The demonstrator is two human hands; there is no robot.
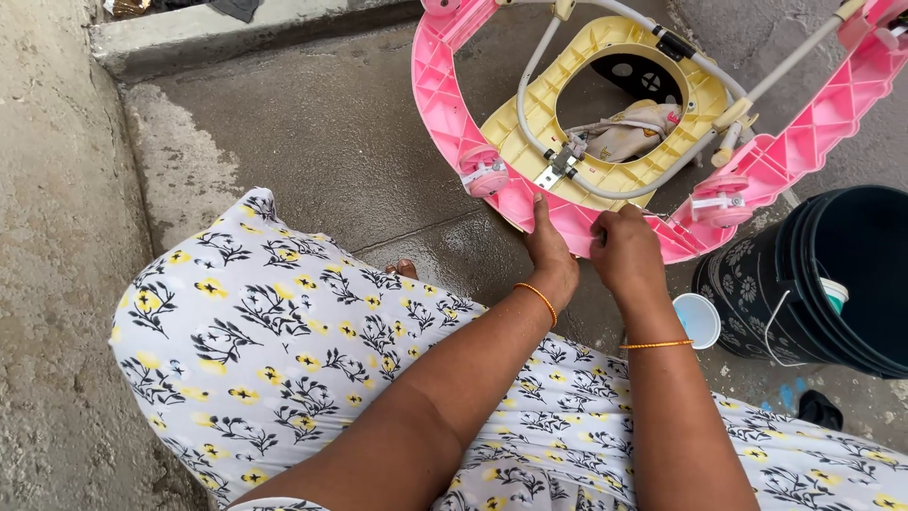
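Note:
An overturned baby walker lies on wet concrete, with a pink plastic base ring [437,95], a yellow inner tray [605,47], grey metal tubes and pink wheels [484,172]. My left hand [550,254] rests on the near pink rim, thumb up against it. My right hand [624,248] grips the same rim just to the right, fingers curled over the edge. Both wrists wear thin orange bangles.
A dark patterned bucket [823,284] stands at the right, with a small pale blue cup [698,318] beside it. A concrete kerb [236,33] runs along the top left. My floral dress [284,350] covers my knees in the foreground.

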